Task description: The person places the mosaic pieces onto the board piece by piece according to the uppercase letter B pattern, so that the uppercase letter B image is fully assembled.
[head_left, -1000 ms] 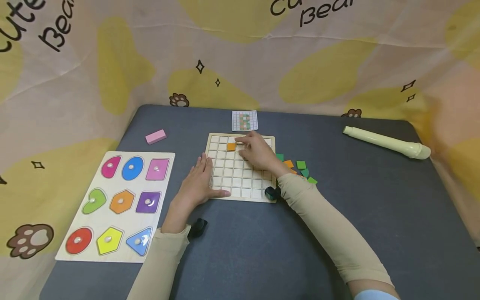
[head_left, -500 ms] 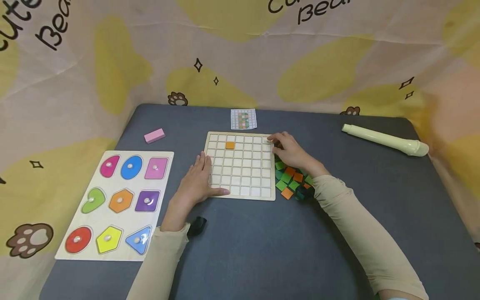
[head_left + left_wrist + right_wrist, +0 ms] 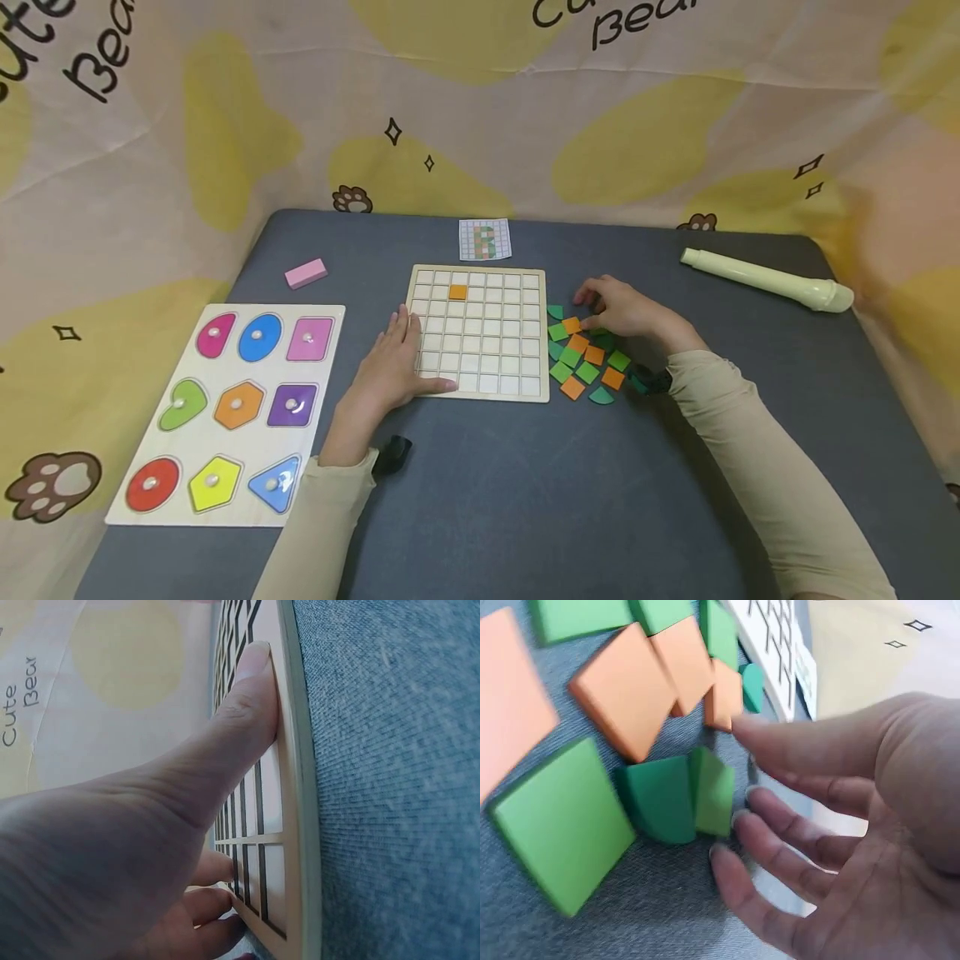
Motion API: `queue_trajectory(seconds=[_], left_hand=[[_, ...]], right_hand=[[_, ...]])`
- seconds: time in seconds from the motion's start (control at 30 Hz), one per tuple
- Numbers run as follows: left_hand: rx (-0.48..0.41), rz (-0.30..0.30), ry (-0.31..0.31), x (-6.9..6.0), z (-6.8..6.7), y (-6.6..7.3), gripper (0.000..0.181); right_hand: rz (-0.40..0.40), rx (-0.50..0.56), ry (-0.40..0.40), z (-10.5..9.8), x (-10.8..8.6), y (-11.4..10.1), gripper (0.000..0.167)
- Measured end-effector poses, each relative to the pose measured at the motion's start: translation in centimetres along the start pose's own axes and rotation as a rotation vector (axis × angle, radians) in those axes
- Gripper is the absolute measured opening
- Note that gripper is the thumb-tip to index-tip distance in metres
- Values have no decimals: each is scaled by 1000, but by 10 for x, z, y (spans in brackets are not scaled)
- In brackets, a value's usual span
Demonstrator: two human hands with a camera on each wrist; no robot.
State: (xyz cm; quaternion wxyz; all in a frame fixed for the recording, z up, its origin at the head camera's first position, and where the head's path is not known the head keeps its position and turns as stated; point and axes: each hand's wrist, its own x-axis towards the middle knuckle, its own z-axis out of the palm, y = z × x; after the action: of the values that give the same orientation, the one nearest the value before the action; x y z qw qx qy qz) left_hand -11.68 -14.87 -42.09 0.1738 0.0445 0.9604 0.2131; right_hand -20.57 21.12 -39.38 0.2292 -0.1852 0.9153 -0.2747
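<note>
My left hand [image 3: 386, 367] rests on the lower left edge of a wooden grid board [image 3: 480, 392], its thumb lying on the bottom rim; the left wrist view shows the thumb [image 3: 238, 712] flat on the frame. One orange square tile [image 3: 457, 292] sits in the second row of the grid. Right of the board, my right hand [image 3: 630, 312] hovers at the upper edge of a pile of green and orange tiles [image 3: 588, 372]. In the right wrist view its fingers are loosely bent, the thumb tip beside an orange tile [image 3: 724, 697], with nothing visibly held.
A board of knobbed coloured shapes [image 3: 273, 451] lies at the left, with a pink block [image 3: 305, 273] above it. Behind the grid is a small patterned card [image 3: 485, 240]. A pale yellow-green tube [image 3: 765, 280] lies at the back right. Patterned cloth surrounds the table's back.
My right hand has moved right, from over the grid to the tile pile, uncovering the board and more tiles. The left hand stays on the board's edge.
</note>
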Motion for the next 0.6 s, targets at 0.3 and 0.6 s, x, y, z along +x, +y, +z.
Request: queue_trajectory(seconds=[0.3, 0.6], left_hand=[[1, 0, -3, 0, 0, 0, 132], [-3, 8, -3, 0, -1, 0, 131]], right_hand=[[-80, 28, 43, 20, 1, 0, 27], [-139, 18, 113, 30, 2, 2, 18]])
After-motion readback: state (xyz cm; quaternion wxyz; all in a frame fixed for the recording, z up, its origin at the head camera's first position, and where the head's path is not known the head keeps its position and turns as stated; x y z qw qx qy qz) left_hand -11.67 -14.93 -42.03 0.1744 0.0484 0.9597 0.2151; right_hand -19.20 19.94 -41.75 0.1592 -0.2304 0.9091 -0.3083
